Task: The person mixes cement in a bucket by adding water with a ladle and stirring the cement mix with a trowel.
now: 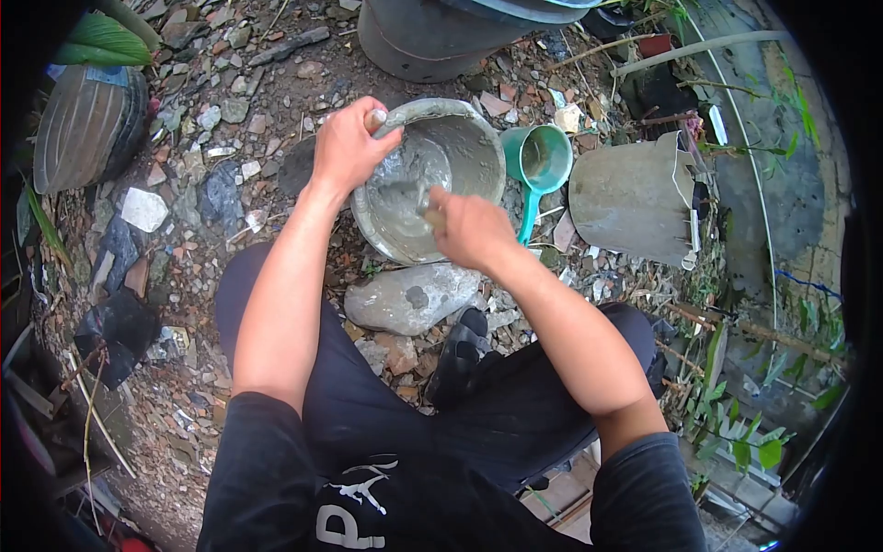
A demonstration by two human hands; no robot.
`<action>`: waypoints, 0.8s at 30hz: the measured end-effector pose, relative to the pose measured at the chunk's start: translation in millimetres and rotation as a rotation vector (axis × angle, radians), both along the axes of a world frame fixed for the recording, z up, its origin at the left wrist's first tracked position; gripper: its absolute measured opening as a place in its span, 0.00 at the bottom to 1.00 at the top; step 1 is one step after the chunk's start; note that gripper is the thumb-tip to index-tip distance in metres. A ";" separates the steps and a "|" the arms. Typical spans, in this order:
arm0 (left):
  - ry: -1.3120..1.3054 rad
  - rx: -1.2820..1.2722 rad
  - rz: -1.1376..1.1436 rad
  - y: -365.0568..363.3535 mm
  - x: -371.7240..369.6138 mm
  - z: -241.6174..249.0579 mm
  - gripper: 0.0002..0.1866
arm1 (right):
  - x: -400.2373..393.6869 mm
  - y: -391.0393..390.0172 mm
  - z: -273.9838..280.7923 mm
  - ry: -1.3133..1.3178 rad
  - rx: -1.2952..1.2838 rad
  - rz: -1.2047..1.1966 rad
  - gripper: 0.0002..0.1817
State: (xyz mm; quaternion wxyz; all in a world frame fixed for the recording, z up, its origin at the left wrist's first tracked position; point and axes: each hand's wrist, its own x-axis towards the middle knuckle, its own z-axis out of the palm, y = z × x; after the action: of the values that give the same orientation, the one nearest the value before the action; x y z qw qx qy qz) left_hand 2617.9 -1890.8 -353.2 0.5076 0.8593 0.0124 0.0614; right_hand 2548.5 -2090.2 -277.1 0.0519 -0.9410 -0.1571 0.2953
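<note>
A round basin (487, 147), its wall coated in grey, stands in front of me with wet grey cement mix (395, 216) inside. At its left rim, my left hand (349, 147) is closed around what looks like a short wooden handle, whose end shows between thumb and forefinger. My right hand (474, 232) reaches over the near right side of the basin, fingers wrapped around a light brown handle (432, 218). A metal piece by that handle dips into the mix; its full shape is hidden. Right beside the basin sits a green long-handled dipper (543, 161).
A large grey stone (409, 296) lies between the basin and my feet. A worn grey bucket (630, 198) lies on its side at right. Dark tubs (414, 41) stand beyond the basin, and a ribbed black pot (92, 129) at far left. Rubble covers the ground.
</note>
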 end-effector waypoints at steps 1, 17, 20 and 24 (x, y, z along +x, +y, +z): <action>-0.013 0.015 0.002 0.4 0.3 -0.1 0.19 | 6.6 -2.2 -3.8 -0.073 0.006 -0.065 0.19; -0.070 0.014 0.000 0.4 1.0 -3.0 0.18 | 15.4 -12.8 3.4 -0.156 -0.057 -0.006 0.17; -0.078 -0.004 -0.008 0.6 1.1 -5.1 0.18 | 23.0 -22.6 -28.4 -0.296 -0.054 -0.018 0.15; -0.072 0.006 0.012 0.1 -3.9 0.1 0.18 | -2.7 -8.2 -26.1 -0.075 -0.127 -0.092 0.22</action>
State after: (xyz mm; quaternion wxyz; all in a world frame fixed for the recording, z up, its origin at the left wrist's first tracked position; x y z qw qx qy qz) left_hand 2614.1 -1890.6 -353.1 0.5046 0.8581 -0.0008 0.0954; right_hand 2545.8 -2098.4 -303.2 -0.0002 -0.9590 -0.0964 0.2667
